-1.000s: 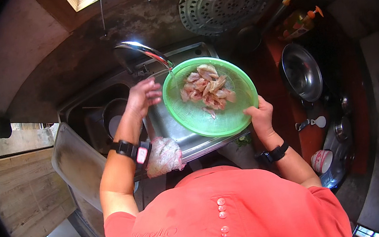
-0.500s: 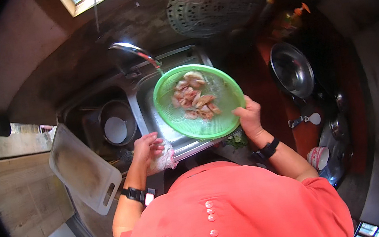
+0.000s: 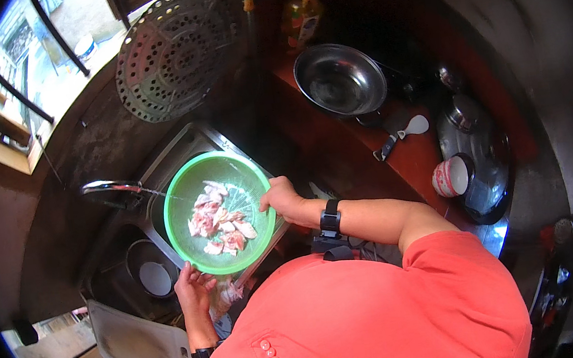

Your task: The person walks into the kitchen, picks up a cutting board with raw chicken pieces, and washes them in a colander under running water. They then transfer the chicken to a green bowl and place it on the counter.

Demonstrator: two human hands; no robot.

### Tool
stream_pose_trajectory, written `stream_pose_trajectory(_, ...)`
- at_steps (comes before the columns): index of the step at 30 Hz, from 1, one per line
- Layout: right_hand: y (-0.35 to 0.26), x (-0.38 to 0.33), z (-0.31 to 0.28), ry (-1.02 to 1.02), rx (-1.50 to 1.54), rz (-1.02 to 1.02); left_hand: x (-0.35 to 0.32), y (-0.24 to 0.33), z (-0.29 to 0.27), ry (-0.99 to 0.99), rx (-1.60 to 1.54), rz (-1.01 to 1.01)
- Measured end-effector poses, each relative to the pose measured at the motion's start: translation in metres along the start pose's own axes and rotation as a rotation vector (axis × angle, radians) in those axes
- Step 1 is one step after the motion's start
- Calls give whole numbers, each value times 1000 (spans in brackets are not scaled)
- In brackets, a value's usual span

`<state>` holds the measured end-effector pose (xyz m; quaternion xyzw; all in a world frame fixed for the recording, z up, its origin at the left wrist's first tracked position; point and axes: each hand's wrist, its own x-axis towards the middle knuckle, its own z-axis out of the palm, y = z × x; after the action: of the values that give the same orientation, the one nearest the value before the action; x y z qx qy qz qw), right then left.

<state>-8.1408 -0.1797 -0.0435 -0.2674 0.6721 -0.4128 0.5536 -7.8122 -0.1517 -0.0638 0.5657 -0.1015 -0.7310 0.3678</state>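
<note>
Green strainer carries raw meat; right hand clamps its right side. Left hand at its lower-left edge, grip unclear. Advisable: hold level, supported both sides.

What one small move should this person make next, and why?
Perhaps ease the colander a little left, toward the tap. The water seems to meet it near the rim on that side, while the meat lies around the middle, so the shift might bring more of the stream onto the meat. The right hand grips the rim and could guide this.
</note>
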Motion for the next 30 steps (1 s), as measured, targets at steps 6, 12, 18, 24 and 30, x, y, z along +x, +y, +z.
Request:
stream_pose_trajectory(6,-11,-9,-6,-84,-29,41,13,-4,8,3,42,132)
stream_pose_trajectory(12,0,-10,-103,130,-210,-68,9,12,34,3,119,147)
stream_pose_trajectory(18,8,-25,-235,1115,-790,40,8,30,59,-37,148,178)
stream_pose_trajectory(24,7,3,-286,1008,-611,313,14,42,67,-2,206,141)
stream_pose_trajectory(30,23,-11,-301,960,437,-171,11,48,57,91,201,101)
